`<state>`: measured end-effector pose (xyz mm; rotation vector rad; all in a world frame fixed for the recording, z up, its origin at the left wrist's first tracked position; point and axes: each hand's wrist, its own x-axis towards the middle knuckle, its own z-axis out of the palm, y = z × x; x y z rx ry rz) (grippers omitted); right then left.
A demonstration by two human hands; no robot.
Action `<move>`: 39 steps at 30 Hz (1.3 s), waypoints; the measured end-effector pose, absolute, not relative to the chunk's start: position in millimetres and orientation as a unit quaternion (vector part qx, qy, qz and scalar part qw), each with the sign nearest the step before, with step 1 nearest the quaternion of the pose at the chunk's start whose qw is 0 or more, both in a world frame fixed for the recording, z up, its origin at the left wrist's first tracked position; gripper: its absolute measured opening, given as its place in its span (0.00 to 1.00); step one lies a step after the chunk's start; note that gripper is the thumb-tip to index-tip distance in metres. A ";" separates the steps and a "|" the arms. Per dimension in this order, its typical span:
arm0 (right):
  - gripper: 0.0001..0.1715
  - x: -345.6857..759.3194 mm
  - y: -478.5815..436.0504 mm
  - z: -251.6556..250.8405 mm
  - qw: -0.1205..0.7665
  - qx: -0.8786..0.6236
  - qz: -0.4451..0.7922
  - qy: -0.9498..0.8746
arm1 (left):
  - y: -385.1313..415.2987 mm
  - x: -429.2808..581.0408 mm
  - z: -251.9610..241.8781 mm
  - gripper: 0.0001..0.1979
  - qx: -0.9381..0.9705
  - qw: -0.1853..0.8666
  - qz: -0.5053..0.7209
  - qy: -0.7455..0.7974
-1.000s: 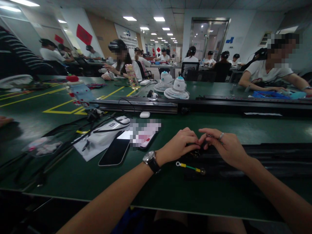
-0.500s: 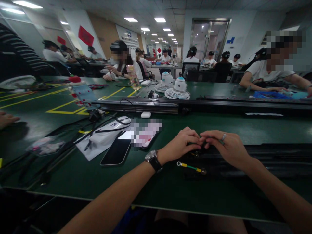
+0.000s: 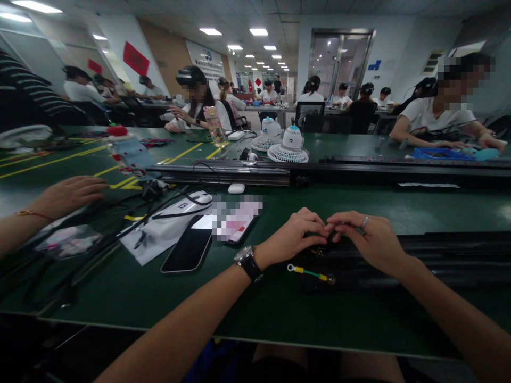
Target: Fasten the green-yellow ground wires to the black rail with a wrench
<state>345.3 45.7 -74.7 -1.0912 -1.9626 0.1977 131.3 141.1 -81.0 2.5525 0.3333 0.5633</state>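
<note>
Over the left end of the black metal profiles, my left hand and my right hand meet fingertip to fingertip. Both hands are closed in a pinch around something small and dark, too hidden to name. My left wrist wears a watch; a ring sits on a right finger. Just below my hands, a short green wire with yellow sleeves and a ring terminal at its free left end reaches to a brass-coloured fastening on the dark profile. Another brass-coloured bit shows under my left fingers.
Left of my hands lie a phone, a blurred pink item, a white sheet, black cables and a plastic bag. Another person's hand reaches in from the left. Beyond run a long rail and two white fans.
The other person's hand on the left has reached further in over the table, towards the cables. My own hands keep their pinch in almost the same place. The view has shifted slightly.
</note>
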 end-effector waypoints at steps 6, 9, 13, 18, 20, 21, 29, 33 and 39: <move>0.11 344.9 45.6 -72.7 0.428 -0.431 0.088 -0.789 | 142.4 132.9 -79.2 0.07 0.936 0.267 0.186 0.136; 0.12 345.2 46.1 -72.2 0.426 -0.429 0.095 -0.791 | 142.5 133.8 -77.6 0.06 0.932 0.281 0.175 0.144; 0.12 345.6 46.6 -72.0 0.424 -0.428 0.104 -0.791 | 142.9 134.8 -76.9 0.06 0.931 0.290 0.168 0.143; 0.11 345.7 46.8 -71.8 0.427 -0.427 0.119 -0.788 | 144.6 135.8 -77.4 0.05 0.929 0.296 0.166 0.146; 0.11 345.5 47.0 -71.8 0.429 -0.427 0.126 -0.786 | 145.1 136.2 -77.4 0.06 0.928 0.299 0.164 0.148; 0.11 345.4 47.2 -71.8 0.430 -0.427 0.129 -0.785 | 145.3 136.3 -77.4 0.06 0.928 0.299 0.164 0.149; 0.11 345.2 48.2 -71.8 0.435 -0.428 0.143 -0.779 | 144.1 138.1 -79.3 0.07 0.925 0.297 0.178 0.160; 0.14 345.5 47.1 -72.2 0.429 -0.437 0.145 -0.777 | 143.9 138.4 -80.0 0.08 0.923 0.295 0.186 0.161; 0.20 346.9 45.0 -72.8 0.417 -0.460 0.119 -0.774 | 144.0 139.0 -82.1 0.08 0.922 0.291 0.194 0.165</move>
